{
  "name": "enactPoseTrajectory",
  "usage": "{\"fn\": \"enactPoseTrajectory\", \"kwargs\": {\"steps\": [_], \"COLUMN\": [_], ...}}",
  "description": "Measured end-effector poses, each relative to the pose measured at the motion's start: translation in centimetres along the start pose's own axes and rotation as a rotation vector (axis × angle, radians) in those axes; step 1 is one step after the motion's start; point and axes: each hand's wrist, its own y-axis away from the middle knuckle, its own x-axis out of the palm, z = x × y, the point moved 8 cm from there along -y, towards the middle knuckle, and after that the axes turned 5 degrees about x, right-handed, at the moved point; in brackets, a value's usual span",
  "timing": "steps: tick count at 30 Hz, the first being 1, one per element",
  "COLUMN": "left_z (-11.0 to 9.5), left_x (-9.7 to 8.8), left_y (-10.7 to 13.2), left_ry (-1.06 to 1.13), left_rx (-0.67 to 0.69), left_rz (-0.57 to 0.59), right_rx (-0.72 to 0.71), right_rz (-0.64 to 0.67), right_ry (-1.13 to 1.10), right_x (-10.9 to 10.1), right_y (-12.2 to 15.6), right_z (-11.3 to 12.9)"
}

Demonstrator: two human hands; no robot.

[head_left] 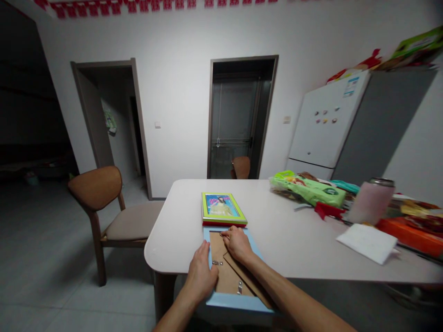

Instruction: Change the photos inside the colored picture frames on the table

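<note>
A light blue picture frame [238, 302] lies face down at the table's near edge, its brown backboard [226, 276] up. My left hand [201, 274] rests flat on the frame's left side, fingers stretched out by a small metal clip [217, 263]. My right hand [237, 242] is curled at the backboard's far edge, fingertips pinched on something small there. Just beyond lies a green-framed picture [223, 208], face up, on top of a red frame [221, 224].
The white table [284, 235] carries snack packets [308, 189], a pink flask [371, 200], a white paper [367, 242] and an orange box [411, 235] on its right. A wooden chair [110, 207] stands at the left. A fridge [346, 124] stands behind, beside two doorways.
</note>
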Motion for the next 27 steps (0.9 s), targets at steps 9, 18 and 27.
{"fn": "enactPoseTrajectory", "kwargs": {"steps": [9,18,27], "left_z": [0.1,-0.4,-0.1], "left_x": [0.1,-0.2,-0.1], "left_y": [-0.1,0.0,0.2], "left_ry": [0.02,0.025,0.039], "left_rx": [-0.029,-0.026,-0.052], "left_rz": [0.011,0.012,-0.003], "right_rx": [-0.267,-0.222,-0.294], "right_rz": [0.166,0.103,0.43], "right_ry": [-0.229,-0.307,-0.444], "right_x": [-1.6,-1.9,-3.7], "right_y": [5.1,5.2,9.1], "right_z": [4.3,4.6,0.9]}}
